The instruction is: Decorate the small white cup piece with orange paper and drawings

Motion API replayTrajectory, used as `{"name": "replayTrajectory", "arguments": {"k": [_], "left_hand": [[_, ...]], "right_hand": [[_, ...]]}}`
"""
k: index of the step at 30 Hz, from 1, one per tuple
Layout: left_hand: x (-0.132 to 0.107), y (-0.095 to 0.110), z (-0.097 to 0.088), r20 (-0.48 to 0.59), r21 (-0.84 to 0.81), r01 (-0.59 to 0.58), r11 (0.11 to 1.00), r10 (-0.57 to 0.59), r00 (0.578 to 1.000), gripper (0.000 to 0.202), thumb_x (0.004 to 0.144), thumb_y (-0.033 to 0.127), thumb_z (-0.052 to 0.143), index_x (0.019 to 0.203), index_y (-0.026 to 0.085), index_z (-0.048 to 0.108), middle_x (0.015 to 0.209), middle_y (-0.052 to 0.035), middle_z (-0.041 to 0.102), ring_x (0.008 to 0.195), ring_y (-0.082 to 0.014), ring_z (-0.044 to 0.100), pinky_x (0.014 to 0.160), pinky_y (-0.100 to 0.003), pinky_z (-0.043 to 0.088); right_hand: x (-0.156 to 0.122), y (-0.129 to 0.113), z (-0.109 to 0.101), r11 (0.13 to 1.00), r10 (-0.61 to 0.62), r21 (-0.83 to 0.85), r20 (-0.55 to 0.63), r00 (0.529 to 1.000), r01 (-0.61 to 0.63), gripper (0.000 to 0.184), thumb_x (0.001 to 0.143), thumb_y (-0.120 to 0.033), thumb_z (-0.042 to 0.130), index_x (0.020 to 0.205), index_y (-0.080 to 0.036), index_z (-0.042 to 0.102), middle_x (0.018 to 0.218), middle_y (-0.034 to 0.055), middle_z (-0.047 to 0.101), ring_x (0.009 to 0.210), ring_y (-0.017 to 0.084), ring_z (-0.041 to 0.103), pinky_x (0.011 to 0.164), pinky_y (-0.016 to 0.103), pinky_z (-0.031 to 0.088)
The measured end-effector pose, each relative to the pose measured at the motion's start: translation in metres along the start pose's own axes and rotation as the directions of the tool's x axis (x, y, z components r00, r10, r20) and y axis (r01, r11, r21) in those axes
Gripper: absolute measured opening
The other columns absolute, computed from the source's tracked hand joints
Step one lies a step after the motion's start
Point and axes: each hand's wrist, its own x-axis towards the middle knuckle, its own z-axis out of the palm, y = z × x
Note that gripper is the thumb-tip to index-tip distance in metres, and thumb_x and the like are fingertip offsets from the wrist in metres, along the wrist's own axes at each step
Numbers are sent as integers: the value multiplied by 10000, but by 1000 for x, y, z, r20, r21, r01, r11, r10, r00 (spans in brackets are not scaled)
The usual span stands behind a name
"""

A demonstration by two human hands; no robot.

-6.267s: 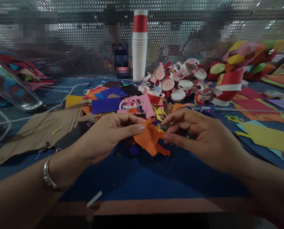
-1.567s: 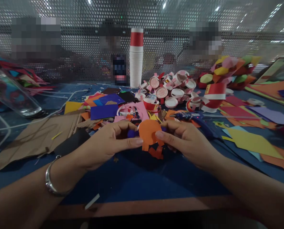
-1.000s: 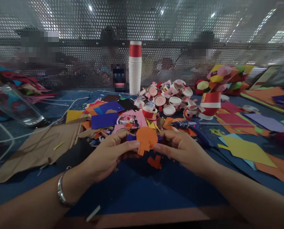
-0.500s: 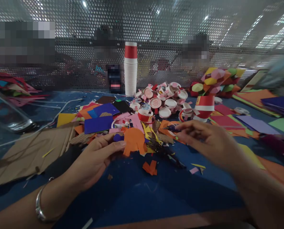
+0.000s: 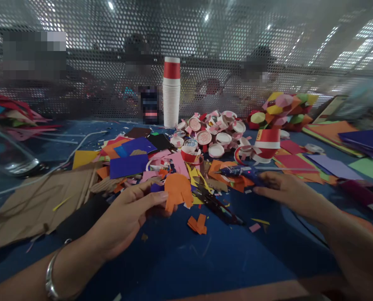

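My left hand [image 5: 126, 213] is closed, thumb and fingers pinching an orange paper cutout [image 5: 177, 190] with a rounded top and leg-like strips below. Something dark blue shows behind the cutout at the fingers. On the right, my right hand [image 5: 279, 188] has its fingers closed around the handle end of a dark blue hot glue gun [image 5: 238, 171]. Its nozzle points left over orange paper, and a small red light shows on its body. A dark, long object [image 5: 219, 205] lies between the hands; its kind is unclear. Folded orange scraps [image 5: 197, 224] lie nearer me.
Behind the hands is a heap of cut paper-cup pieces [image 5: 216, 149]. A tall stack of paper cups [image 5: 172, 96] and a red-and-white cup [image 5: 267, 144] stand there. Flattened cardboard [image 5: 42, 205] lies left, below a clear container [image 5: 11, 154]. Coloured paper [image 5: 340, 165] lies right. People sit beyond a perforated screen.
My right hand has drawn back to the right, from near the nozzle to the handle end, uncovering the glue gun's body. My left hand still holds the orange cutout, shifted slightly down.
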Motion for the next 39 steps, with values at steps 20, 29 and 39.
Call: {"name": "replayTrajectory", "arguments": {"k": [20,29,39], "left_hand": [[-3,5,2,111,-25,65,998,-62,992,174,765,322,872,807,179,783,751,-18,714,689,-132,658,661,-229,561],[0,13,3,57,-104,46,993,-40,998,191,681,261,903,679,138,756,747,-38,709,692,-158,663,657,-271,613],[6,18,-11,85,-78,84,993,-77,993,136,766,246,853,722,152,765,753,-35,707,708,-145,681,645,-215,592]], "right_hand": [[-30,-55,13,436,-39,846,358,933,-306,201,811,-383,792,837,-218,681,718,-22,362,582,115,310,487,213,400],[-24,-69,26,478,-148,815,442,885,-327,261,821,-396,809,806,-185,657,656,-14,455,592,111,386,538,225,364],[-8,-79,32,730,-70,671,263,962,-130,362,697,-500,844,757,-204,644,642,0,541,576,140,458,499,264,382]]}}
